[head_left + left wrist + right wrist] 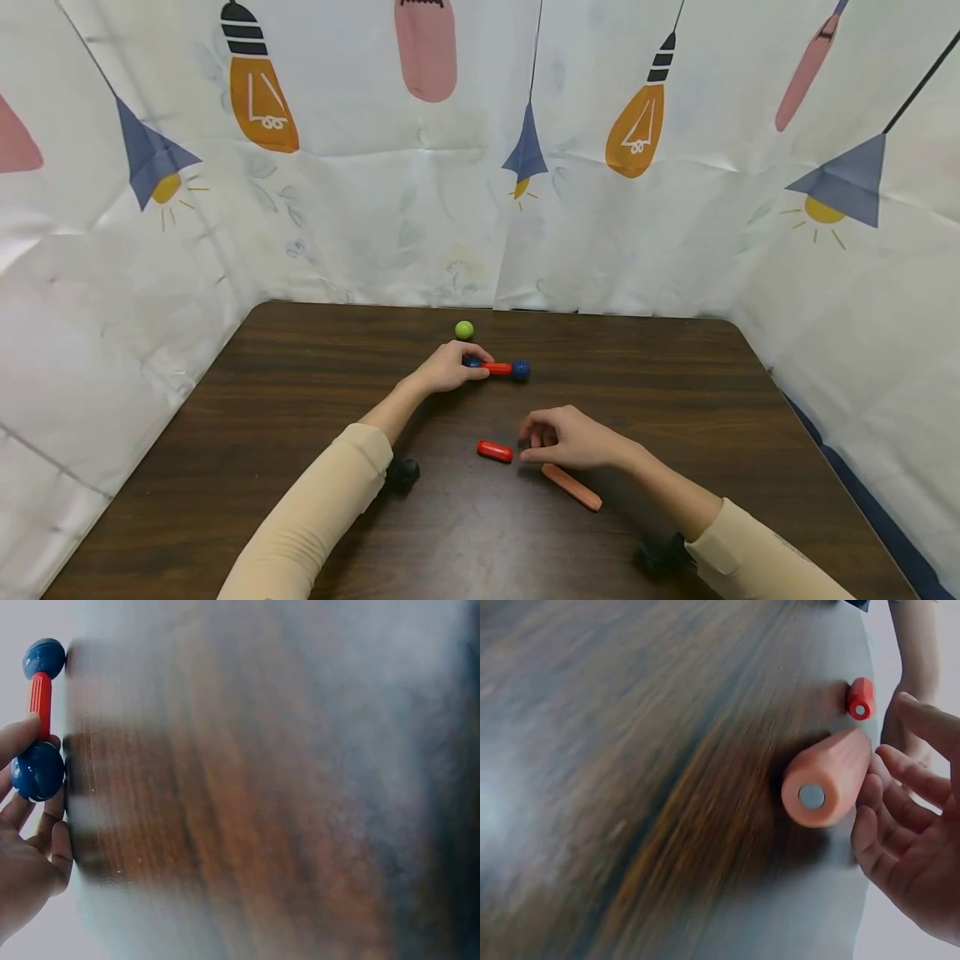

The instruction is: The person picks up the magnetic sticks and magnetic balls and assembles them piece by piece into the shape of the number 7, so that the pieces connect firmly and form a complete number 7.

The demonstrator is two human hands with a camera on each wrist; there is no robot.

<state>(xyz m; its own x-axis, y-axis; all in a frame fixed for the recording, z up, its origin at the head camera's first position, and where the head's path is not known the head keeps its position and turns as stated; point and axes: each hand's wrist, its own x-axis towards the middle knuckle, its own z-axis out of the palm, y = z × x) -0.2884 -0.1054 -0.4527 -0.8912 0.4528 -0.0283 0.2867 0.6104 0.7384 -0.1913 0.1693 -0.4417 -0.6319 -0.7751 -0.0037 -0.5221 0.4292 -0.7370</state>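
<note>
My left hand (446, 367) pinches a red magnetic rod (498, 368) with a blue ball (521, 370) on its far end and another blue ball (37, 772) at the near end. In the left wrist view, thumb and fingers close round the rod beside the nearer ball. My right hand (573, 437) hovers low with fingers loosely bent and nothing between them. Beside it lie a short red rod (495, 452) and a longer orange rod (572, 487). The right wrist view shows a silver disc in the end of the orange rod (829, 780).
A green ball (464, 330) sits near the back edge of the dark wooden table (315, 367), just beyond my left hand. Patterned white cloth (337, 225) hangs behind and at both sides. Dark objects show by both forearms.
</note>
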